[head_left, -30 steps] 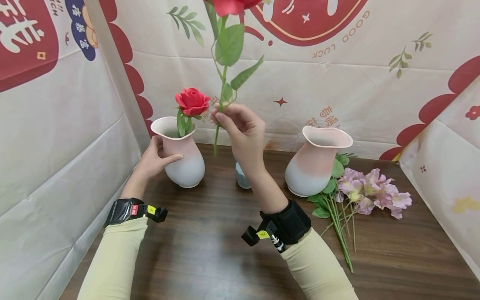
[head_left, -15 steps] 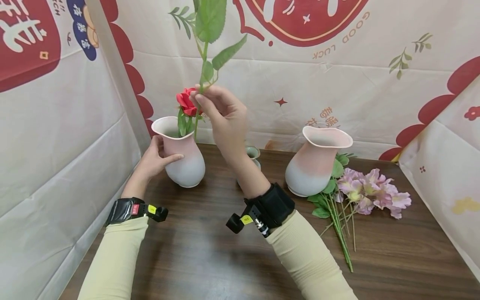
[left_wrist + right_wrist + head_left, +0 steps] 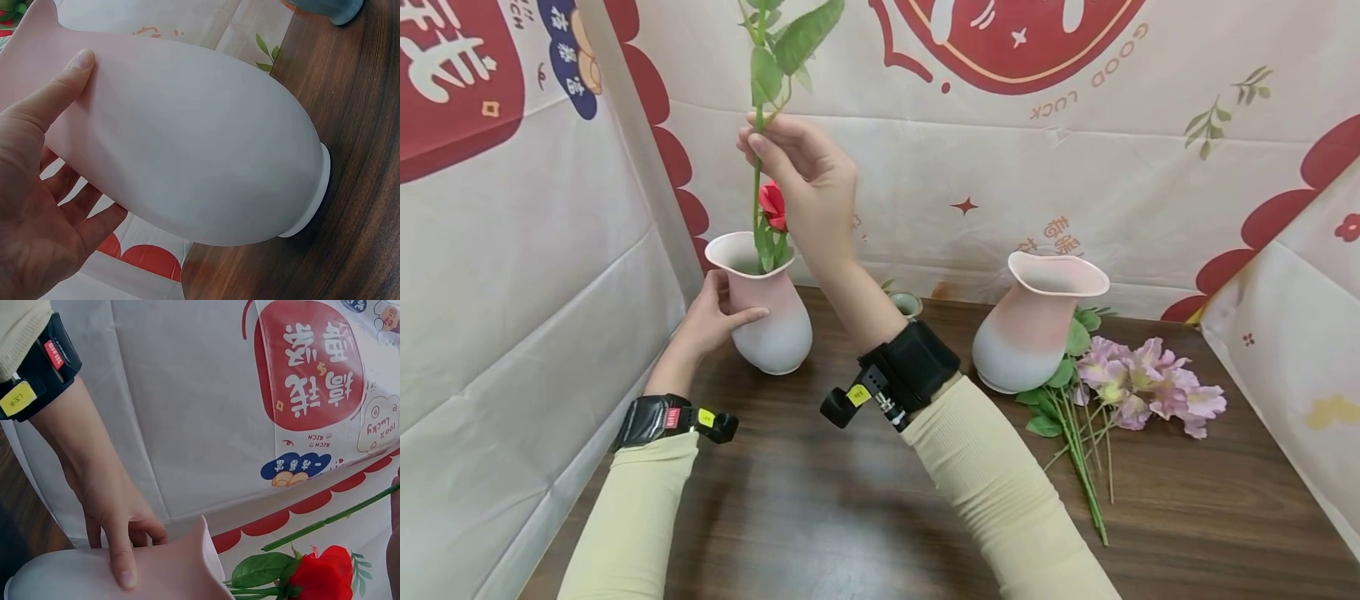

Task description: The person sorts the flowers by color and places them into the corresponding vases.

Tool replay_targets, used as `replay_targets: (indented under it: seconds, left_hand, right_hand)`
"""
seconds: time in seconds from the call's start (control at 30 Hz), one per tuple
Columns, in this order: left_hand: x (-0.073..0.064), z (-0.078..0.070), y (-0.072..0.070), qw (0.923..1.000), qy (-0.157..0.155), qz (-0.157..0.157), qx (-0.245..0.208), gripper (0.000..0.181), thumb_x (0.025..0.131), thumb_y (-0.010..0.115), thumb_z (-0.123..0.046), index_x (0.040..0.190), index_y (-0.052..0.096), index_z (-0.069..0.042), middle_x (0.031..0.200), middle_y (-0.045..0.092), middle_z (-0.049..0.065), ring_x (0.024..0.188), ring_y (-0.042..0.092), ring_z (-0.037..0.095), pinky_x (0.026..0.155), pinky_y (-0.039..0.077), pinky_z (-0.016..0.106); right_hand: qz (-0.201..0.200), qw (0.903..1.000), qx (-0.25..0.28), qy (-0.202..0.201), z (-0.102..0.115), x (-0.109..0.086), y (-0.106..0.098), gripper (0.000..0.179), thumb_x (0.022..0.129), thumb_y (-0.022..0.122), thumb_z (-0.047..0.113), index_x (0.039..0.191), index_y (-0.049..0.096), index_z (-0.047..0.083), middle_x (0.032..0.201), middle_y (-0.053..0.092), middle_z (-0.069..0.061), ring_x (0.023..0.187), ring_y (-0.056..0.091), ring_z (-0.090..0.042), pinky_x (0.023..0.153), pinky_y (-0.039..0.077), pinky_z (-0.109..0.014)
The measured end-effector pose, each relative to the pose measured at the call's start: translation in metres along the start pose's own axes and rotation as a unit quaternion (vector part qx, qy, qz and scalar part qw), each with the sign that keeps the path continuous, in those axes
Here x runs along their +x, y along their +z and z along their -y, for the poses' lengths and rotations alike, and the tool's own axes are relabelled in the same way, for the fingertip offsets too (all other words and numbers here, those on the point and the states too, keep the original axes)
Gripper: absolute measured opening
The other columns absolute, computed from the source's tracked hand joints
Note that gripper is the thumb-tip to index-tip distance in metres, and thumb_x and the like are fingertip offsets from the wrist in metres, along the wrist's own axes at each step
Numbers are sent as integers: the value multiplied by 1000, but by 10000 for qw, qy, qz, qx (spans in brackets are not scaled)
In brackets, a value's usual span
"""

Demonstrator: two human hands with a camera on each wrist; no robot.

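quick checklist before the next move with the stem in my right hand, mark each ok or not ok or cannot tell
1. Left hand steadying the left vase, thumb in front: ok
2. Left vase's base down on the table: ok
3. Right hand pinching the stem securely: looks ok
4. Stem's lower end inside the vase mouth: not ok, outside it in the right wrist view
5. Room beside the red rose: probably ok, mouth looks wide
6. Held stem's bloom undamaged: cannot tell, out of frame

Left hand (image 3: pixel 39 206) around a pink-and-white vase (image 3: pixel 200 144)
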State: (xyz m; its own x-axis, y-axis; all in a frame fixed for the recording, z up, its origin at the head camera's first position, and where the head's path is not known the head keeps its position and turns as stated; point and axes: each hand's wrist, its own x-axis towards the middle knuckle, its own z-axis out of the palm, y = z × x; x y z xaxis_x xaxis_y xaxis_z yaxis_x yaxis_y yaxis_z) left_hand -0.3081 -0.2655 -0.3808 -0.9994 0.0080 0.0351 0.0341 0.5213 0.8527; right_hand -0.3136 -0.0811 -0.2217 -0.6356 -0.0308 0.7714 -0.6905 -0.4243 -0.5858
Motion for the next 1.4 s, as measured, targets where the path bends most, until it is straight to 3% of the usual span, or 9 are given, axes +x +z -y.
replay_targets:
  seconds: [0.3,0.63,0.93,1.07,1.2,1.3,1.4]
  left_hand:
    - [-3,-2,0,10000,29,-26,-15,93,86,78,-37,149,19,-5,156,31,21,146,34,39,120,31,58]
    - [-15,-5,2,9999,54,-93,-81,91,86,78,-34,149,19,-5,156,31,21,145,35,39,120,32,58]
    - [-25,-5,9,9997,50,-208,-65,89,86,78,-34,148,21,-5,153,33,22,143,37,39,118,34,58]
    - [-23,-3,9,9997,91,-213,-67,89,86,78,-34,147,21,-5,153,34,22,143,38,40,118,35,58]
    - [-21,-1,7,9999,86,-129,-53,91,86,78,-36,148,20,-6,154,33,22,143,38,39,118,35,57]
    - [-18,0,6,9999,107,-67,-51,91,86,78,-36,149,19,-6,155,32,21,144,37,39,118,35,57]
    - [-17,1,6,9999,89,-42,-35,91,87,77,-37,149,19,-7,155,32,21,144,36,39,117,35,58]
  right_hand:
    - [-174,9993,52,327,-8,3,6,22,87,64,-14,109,62,-18,109,66,-36,95,72,-35,90,61,-38]
    - [48,9992,-236,325,-14,1,8,21,89,66,-8,109,64,-16,105,69,-34,95,73,-33,88,61,-33]
    - [-24,9950,-588,811,-14,-7,6,20,91,67,-3,109,68,-10,105,72,-28,96,74,-25,87,60,-25]
    - [222,9832,-1471,1059,-16,-7,0,27,91,71,6,116,67,-4,111,73,-20,103,72,-21,88,58,-20]
    - [775,9552,-2527,1329,-9,-10,-18,60,86,79,14,139,54,1,128,67,-14,120,64,-19,98,52,-15]
    - [1095,9390,-2985,1315,-2,-13,-38,83,82,82,18,151,38,2,141,57,-12,131,55,-19,106,47,-18]
    - [1280,9319,-3175,1201,4,-17,-58,95,80,84,22,155,28,3,148,49,-12,137,48,-19,112,44,-22]
